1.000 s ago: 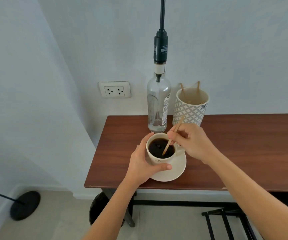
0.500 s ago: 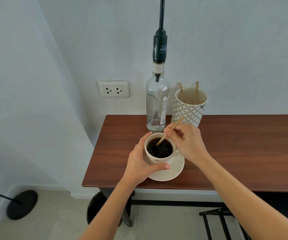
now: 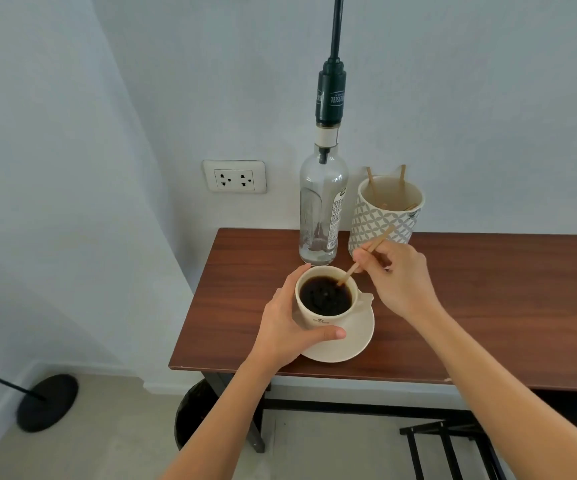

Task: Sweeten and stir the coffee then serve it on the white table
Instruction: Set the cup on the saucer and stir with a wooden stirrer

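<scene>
Coffee cup (image 3: 326, 308) gripped by left hand (image 3: 285, 329), right hand (image 3: 399, 280) pinching stirrer (image 3: 366, 256); pump (image 3: 330, 98) reads "TEISS…".

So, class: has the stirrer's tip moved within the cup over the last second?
Yes. The stirrer tip has swung from the cup's middle to its far right rim, towards the patterned holder, in the right hand.

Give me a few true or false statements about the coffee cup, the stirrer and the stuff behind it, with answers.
1. The left hand steadies the coffee cup. True.
2. The cup sits on a saucer. True.
3. The right hand holds a metal spoon. False: it holds a wooden stirrer, tip in the coffee.
4. The patterned cup is empty. False: it holds more stirrers.
5. The glass bottle lies on its side. False: it stands upright.
</scene>
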Demonstrator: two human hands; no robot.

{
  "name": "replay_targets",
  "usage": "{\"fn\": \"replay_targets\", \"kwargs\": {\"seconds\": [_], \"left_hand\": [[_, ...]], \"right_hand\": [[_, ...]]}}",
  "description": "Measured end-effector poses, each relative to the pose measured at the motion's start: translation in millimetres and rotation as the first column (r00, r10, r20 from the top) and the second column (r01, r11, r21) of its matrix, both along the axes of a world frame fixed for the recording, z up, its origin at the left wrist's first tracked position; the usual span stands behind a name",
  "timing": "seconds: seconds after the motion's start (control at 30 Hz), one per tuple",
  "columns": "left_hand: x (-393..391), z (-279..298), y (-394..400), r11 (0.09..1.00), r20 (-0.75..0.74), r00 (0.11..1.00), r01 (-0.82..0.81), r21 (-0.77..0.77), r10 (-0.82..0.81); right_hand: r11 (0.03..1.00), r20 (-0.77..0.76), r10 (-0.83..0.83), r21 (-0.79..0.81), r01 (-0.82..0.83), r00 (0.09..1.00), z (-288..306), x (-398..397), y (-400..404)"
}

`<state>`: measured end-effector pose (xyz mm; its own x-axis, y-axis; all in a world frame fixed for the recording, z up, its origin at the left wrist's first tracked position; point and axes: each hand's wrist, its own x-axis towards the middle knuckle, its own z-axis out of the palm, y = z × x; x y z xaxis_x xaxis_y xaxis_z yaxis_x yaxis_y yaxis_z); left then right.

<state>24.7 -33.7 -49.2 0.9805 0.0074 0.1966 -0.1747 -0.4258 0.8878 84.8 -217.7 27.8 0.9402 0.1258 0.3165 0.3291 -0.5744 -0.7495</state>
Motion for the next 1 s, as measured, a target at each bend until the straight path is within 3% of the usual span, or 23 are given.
{"fn": "replay_targets", "kwargs": {"seconds": [0.07,0.17,0.27,0.37,0.43,0.53,0.63,0.73,0.83,0.93,1.0], "left_hand": [[0,0,0,1.0,-0.008,1.0,0.002,0.001,-0.002],[1,-2,0,1.0,-0.006,1.0,-0.002,0.0,0.002],[1,-2,0,1.0,-0.004,1.0,0.003,-0.004,-0.003],[2,-1,-1,1.0,-0.007,1.0,0.003,-0.008,-0.003],[2,-1,0,1.0,-0.005,1.0,-0.001,-0.005,0.001],[2,-3,0,1.0,0.006,1.0,-0.011,0.001,0.011],[2,-4,1,1.0,0.018,1.0,-0.011,0.005,0.011],[3,-5,1,1.0,0.0,1.0,-0.017,0.005,0.017],[3,-6,1,1.0,-0.028,0.999,-0.018,-0.001,0.018],[4,-7,1,1.0,-0.029,0.999,-0.026,0.006,0.027],[4,-8,1,1.0,-0.027,0.999,-0.027,0.003,0.027]], "right_hand": [[0.998,-0.043,0.037,-0.047,-0.039,0.998,3,-3,-8],[0.989,-0.121,0.148,0.037,-0.144,0.982,3,-13,4],[0.99,-0.033,0.127,0.073,-0.124,0.991,-2,-12,19],[0.999,0.013,0.046,0.011,-0.046,0.999,3,-4,8],[0.997,-0.048,0.06,-0.049,-0.062,0.997,8,-3,-6],[0.989,-0.16,0.147,0.04,-0.142,0.976,5,-12,1],[0.987,-0.035,0.134,0.094,-0.13,0.99,-3,-16,21],[0.997,0.07,0.072,0.011,-0.073,0.995,0,-3,12],[0.994,-0.009,0.093,-0.048,-0.094,0.996,5,-2,-5],[0.985,-0.11,0.17,0.043,-0.166,0.979,0,-11,6],[0.981,-0.069,0.168,0.112,-0.16,0.983,-5,-12,15]]}}
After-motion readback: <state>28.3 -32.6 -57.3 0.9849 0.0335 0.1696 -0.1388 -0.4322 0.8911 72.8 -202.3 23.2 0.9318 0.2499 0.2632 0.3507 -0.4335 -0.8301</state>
